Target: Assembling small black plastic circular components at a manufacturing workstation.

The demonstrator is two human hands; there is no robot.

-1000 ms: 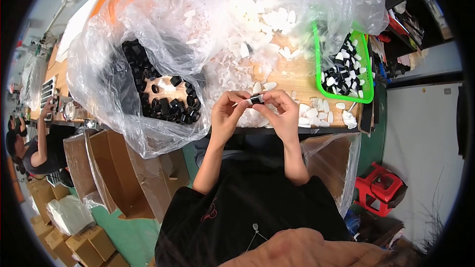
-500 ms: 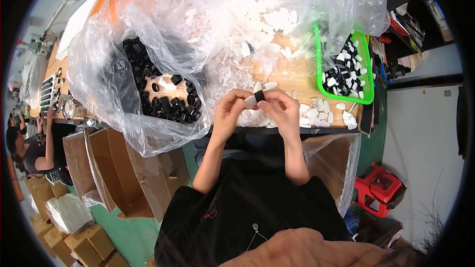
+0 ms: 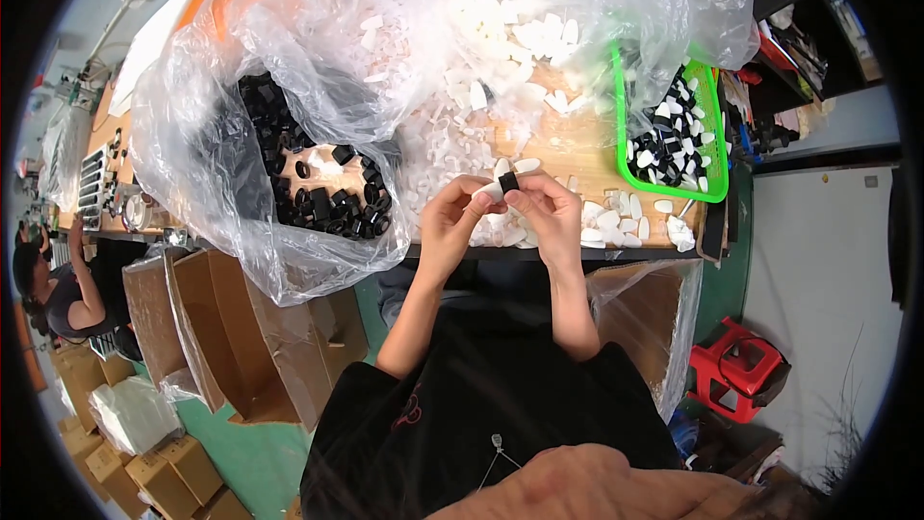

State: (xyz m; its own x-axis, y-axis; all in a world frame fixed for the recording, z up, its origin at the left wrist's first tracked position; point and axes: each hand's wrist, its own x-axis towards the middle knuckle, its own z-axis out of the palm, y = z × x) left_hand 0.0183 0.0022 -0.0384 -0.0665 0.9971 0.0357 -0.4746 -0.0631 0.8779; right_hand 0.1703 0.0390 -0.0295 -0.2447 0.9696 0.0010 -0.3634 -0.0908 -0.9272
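Above the table's front edge both hands meet at one small part. My left hand [image 3: 450, 221] pinches a white rounded piece [image 3: 493, 192] between thumb and fingers. Against its right end sits a black ring-like piece [image 3: 508, 181], which my right hand [image 3: 549, 218] grips with thumb and forefinger. The two pieces touch; how deep the white one sits in the black one is hidden by my fingertips. More white oval pieces [image 3: 606, 221] lie beside my right hand. To the left, an open clear plastic bag [image 3: 289, 265] holds many black ring pieces [image 3: 327, 212].
A green basket [image 3: 713, 195] of black-and-white parts stands at the right. Crumpled clear plastic [image 3: 423, 0] and scattered white pieces cover the table's back. Below are cardboard boxes [image 3: 226, 327] and a red stool [image 3: 736, 371]. A co-worker [image 3: 72, 294] sits at the far left.
The white piece has turned and come closer against the black piece between my fingers. My left hand has shifted slightly right. The co-worker's arm at the far left has moved.
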